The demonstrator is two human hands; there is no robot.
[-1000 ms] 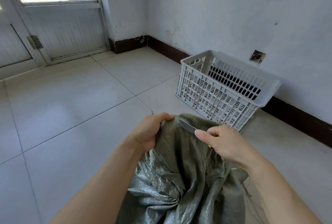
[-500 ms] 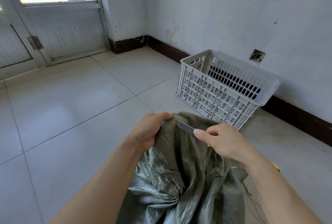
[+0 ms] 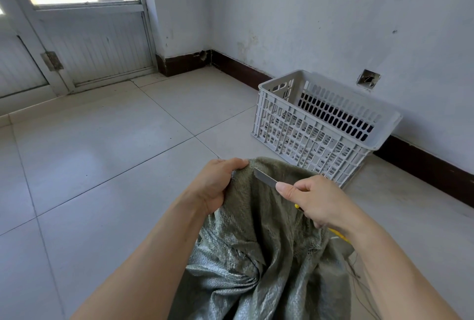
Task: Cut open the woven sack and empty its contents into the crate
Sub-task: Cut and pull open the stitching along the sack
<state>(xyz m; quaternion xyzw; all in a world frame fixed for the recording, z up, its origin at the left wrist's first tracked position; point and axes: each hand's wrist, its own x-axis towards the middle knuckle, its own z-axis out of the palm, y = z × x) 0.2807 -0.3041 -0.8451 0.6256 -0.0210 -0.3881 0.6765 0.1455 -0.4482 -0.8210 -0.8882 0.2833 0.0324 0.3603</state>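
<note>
**Green sack under the blade, crate waiting by the wall**

Green woven sack (image 3: 259, 248) fills the near middle of the floor (image 3: 102, 166), its cloth bunched and creased, with the top edge pulled up toward the far side. The left hand (image 3: 214, 185) has its grip clamped on the upper left corner of that edge, fingers curled over the cloth and thumb on top. The right hand (image 3: 314, 199) has its grip closed around a yellow-handled knife (image 3: 266, 178); only slivers of the yellow handle show below the fist and past the wrist. The grey blade sticks out to the left from under the thumb and lies against the sack's top edge, its tip just beside the left hand's fingers. Loose dark threads trail from the sack's right side, near the right forearm.

Beyond the sack, to the far right, a white slotted plastic crate (image 3: 315, 135) stands upright on the tiles, close to the wall and its dark skirting. Its near corner sits just behind the raised edge of the sack. Through the slots I can see no contents inside it. A door (image 3: 97, 45) with a window pane stands at the far left.
</note>
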